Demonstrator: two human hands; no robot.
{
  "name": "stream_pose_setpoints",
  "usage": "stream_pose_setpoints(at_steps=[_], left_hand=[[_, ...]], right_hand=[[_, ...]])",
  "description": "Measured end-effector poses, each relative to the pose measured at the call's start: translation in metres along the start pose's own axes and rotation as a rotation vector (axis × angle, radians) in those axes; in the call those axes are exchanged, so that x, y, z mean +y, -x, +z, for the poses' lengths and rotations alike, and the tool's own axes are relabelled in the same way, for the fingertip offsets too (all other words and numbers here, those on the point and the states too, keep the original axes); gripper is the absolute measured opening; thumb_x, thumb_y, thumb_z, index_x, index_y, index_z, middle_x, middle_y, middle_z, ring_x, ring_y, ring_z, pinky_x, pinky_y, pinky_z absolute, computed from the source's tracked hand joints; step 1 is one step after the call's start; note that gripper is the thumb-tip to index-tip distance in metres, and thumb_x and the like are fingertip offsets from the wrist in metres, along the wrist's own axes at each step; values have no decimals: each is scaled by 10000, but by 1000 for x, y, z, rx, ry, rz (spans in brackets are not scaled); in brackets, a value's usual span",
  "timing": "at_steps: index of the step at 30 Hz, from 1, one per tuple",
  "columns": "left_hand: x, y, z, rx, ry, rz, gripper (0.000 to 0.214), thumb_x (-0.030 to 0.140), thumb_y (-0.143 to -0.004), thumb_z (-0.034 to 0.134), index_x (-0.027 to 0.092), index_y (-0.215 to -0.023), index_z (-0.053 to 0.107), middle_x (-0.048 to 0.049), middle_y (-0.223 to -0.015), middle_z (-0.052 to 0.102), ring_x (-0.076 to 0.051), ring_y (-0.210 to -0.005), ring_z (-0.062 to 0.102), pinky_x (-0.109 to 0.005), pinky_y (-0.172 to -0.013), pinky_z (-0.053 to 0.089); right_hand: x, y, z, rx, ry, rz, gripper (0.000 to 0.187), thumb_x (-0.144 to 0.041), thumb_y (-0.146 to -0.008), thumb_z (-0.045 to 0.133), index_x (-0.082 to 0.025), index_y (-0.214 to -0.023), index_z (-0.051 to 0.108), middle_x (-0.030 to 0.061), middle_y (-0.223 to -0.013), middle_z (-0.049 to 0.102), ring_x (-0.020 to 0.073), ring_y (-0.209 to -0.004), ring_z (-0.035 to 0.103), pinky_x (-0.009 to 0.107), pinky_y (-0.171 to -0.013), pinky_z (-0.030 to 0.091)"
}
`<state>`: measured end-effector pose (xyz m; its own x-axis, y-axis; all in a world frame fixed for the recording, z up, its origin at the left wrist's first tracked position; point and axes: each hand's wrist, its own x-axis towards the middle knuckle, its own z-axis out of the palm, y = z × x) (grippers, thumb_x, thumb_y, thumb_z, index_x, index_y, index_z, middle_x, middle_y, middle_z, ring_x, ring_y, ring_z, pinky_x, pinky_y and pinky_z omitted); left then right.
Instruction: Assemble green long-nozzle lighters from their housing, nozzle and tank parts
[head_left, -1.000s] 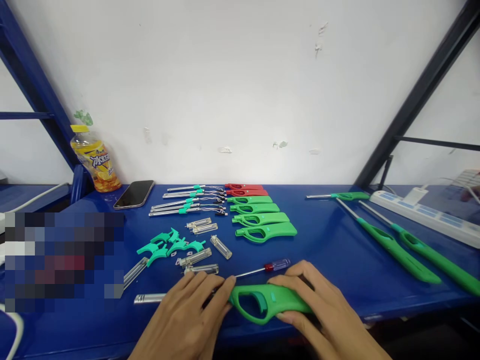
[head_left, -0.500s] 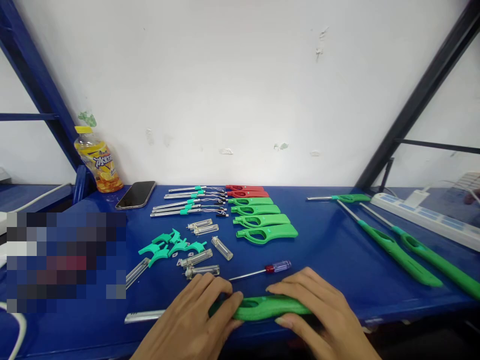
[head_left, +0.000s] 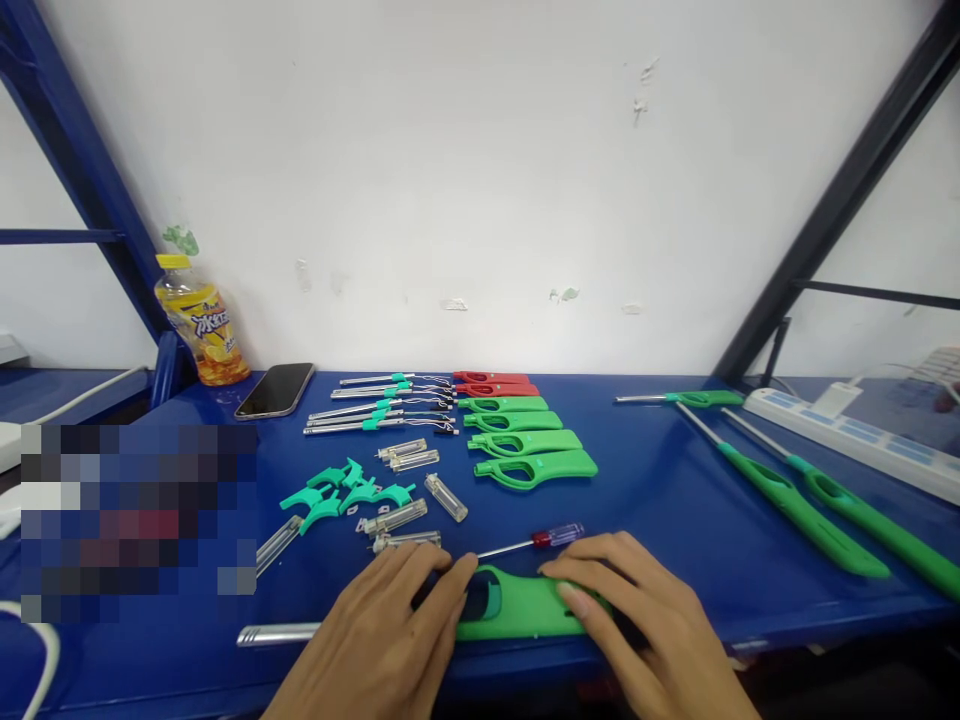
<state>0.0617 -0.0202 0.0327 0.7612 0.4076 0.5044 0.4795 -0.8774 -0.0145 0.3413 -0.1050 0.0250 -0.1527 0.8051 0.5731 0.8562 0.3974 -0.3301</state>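
A green long-nosed lighter [head_left: 517, 608] lies lengthwise at the table's near edge, its metal tube [head_left: 276, 634] pointing left. My left hand [head_left: 382, 625] is closed around its neck beside the trigger opening, where a teal trigger shows. My right hand [head_left: 637, 610] grips the handle's right end, the thumb on its broad face. Just behind the lighter lies a screwdriver [head_left: 556, 536] with a purple and red handle. Clear fuel tanks [head_left: 396, 517] and teal triggers [head_left: 321, 508] lie beyond my left hand.
Green handle shells [head_left: 559, 468] and red ones [head_left: 499, 390] lie in a column at the back, beside metal tubes with wires [head_left: 352, 426]. More green lighters [head_left: 806, 515] and a power strip [head_left: 862, 440] are at right. A phone [head_left: 276, 390] and drink bottle [head_left: 202, 330] stand back left.
The lighter has rolled in my hands, so its broad side and teal trigger face up more. My right thumb has moved up onto the handle.
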Motion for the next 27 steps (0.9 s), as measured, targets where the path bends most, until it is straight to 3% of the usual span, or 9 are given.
stream_pose_setpoints(at_steps=[7,14,17,22,27], left_hand=[[1,3,4,47,1,-38,389,162,-1099,482,230,-1455,623,-48,-1227,759,-233,-1155,725,-414,-1096,563],[-7,-6,-10,218,-17,-85,384,121,-1065,505,193,-1422,627,-66,-1274,743,-247,-1271,603,-368,-1087,479],[-28,-14,-19,194,-27,-169,336,182,-1099,482,209,-1382,662,-79,-1251,743,-273,-1201,623,-433,-1048,508],[-66,-27,-19,-30,-1,-212,454,151,-1059,378,257,-1136,813,-108,-1251,739,-328,-1143,655,-511,-905,584],[-75,-30,-12,-83,-35,-241,480,147,-1033,368,236,-1087,837,-141,-1219,751,-368,-1121,662,-560,-871,575]], right_hand=[[2,0,1,17,31,-33,253,-280,-1095,616,-330,-1310,739,5,-1178,795,206,-1052,773,333,-966,589],[1,0,-2,168,-48,78,262,-336,-1127,514,-356,-1268,735,6,-1247,756,224,-1167,704,330,-968,581],[0,2,-3,185,-63,123,279,-346,-1136,486,-373,-1279,725,3,-1267,745,230,-1187,690,345,-981,574],[2,3,-2,190,-73,155,271,-345,-1135,486,-372,-1244,733,4,-1264,743,234,-1182,692,352,-978,574],[2,1,-1,176,-69,153,278,-323,-1135,485,-355,-1221,747,11,-1250,747,236,-1177,695,350,-975,572]])
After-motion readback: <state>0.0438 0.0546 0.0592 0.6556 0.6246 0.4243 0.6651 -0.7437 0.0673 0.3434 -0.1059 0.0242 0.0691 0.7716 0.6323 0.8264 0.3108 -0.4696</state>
